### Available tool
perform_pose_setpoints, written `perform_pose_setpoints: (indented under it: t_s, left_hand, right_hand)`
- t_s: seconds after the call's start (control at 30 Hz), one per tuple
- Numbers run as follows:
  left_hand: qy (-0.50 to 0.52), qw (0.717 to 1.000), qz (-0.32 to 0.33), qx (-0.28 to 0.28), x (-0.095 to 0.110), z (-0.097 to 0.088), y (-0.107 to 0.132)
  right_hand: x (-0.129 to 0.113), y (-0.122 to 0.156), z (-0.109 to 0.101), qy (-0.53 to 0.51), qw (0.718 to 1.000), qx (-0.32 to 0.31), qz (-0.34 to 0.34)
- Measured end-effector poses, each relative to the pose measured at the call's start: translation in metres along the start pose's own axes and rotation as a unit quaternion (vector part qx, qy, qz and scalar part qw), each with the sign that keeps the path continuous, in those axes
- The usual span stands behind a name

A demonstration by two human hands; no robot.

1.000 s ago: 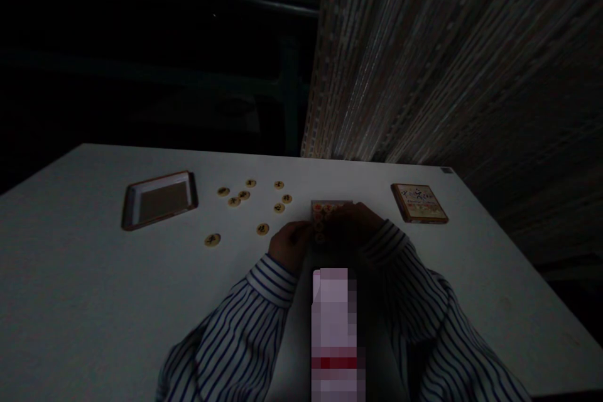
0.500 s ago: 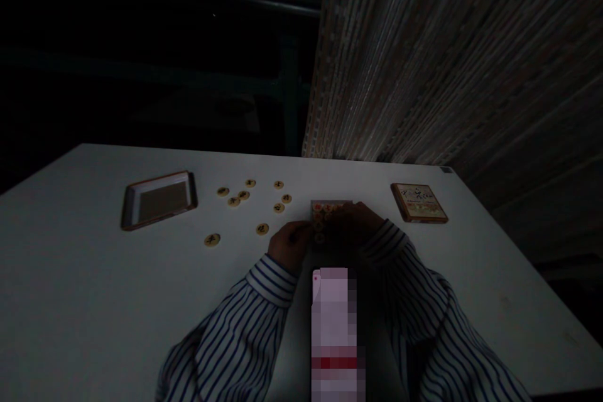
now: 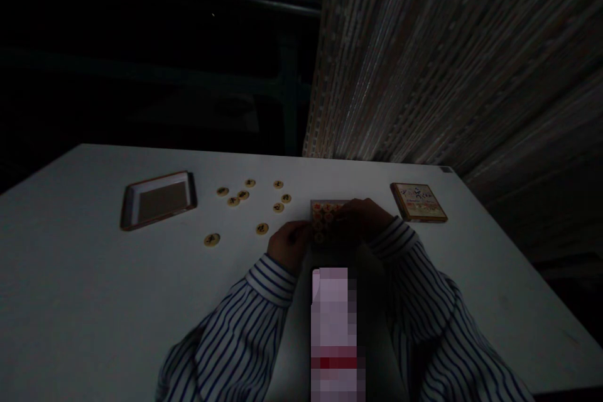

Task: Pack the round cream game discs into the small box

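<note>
A small open box (image 3: 331, 202) with several round Chinese chess pieces (image 3: 318, 216) set in rows stands on the table in front of me. My left hand (image 3: 289, 244) has its fingers closed on the box's left side. From the right, my right hand (image 3: 365, 218) reaches over the box, fingers curled down among the pieces. Dark shadow covers its fingertips, and what they pinch cannot be made out. The right part of the box is hidden beneath this hand. Left of the box, several loose pieces with dark characters lie scattered, the closest being one piece (image 3: 262, 228).
An empty box lid or tray (image 3: 157, 199) lies on the white table (image 3: 117, 301) at the left. A closed, printed box (image 3: 418, 202) lies at the right. A lit phone (image 3: 333, 308), its screen blurred out, is between my forearms. Behind the table hangs a string curtain (image 3: 367, 75).
My right hand has shifted slightly right and away from me over the box, uncovering a little more of the pieces. The left hand stays at the box's side.
</note>
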State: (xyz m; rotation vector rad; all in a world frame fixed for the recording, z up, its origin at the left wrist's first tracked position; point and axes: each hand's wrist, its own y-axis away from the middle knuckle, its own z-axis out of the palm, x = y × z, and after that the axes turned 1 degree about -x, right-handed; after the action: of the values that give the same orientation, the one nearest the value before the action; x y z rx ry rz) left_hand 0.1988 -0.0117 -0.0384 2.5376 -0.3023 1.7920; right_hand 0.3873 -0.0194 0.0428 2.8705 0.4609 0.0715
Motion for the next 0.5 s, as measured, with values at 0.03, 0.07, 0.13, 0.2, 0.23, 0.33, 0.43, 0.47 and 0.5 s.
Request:
perform_pose_setpoints:
  t_s: [0.03,0.07,0.13,0.2,0.23,0.33,0.43,0.47,0.5]
  left_hand:
    - [0.002,1.0,-0.003,0.002,-0.0004,0.0003,0.0]
    - [0.002,1.0,-0.006,0.004,-0.0009,0.0006,0.0]
    - [0.001,1.0,-0.009,0.004,-0.002,0.0008,0.0]
    - [0.001,1.0,-0.007,0.0,-0.0029,0.0005,-0.0002]
    - [0.0,1.0,-0.006,-0.002,-0.003,0.0002,-0.0003]
    - [-0.008,1.0,-0.003,-0.005,-0.0023,-0.0007,-0.0004]
    - [-0.018,1.0,0.006,-0.006,-0.0008,-0.0012,-0.0004]
    - [-0.02,1.0,0.008,-0.005,-0.0005,-0.0012,-0.0004]
    - [-0.021,1.0,0.006,-0.005,-0.0003,-0.0011,-0.0005]
  right_hand:
    - [0.0026,0.0017,-0.0011,0.002,1.0,-0.008,0.008]
    - [0.0043,0.0034,-0.0025,0.005,1.0,-0.01,0.015]
    - [0.0052,0.0063,-0.0053,0.008,1.0,-0.011,0.025]
    - [0.0034,0.0076,-0.0073,0.008,0.999,-0.018,0.032]
    - [0.0022,0.0075,-0.0079,0.009,0.999,-0.025,0.034]
    - [-0.0007,0.005,-0.0077,0.018,0.998,-0.047,0.03]
    - [-0.0012,0.0025,-0.0059,0.033,0.998,-0.054,0.021]
    - [-0.0012,0.0021,-0.0054,0.037,0.998,-0.054,0.019]
    - [-0.0012,0.002,-0.0051,0.041,0.998,-0.052,0.016]
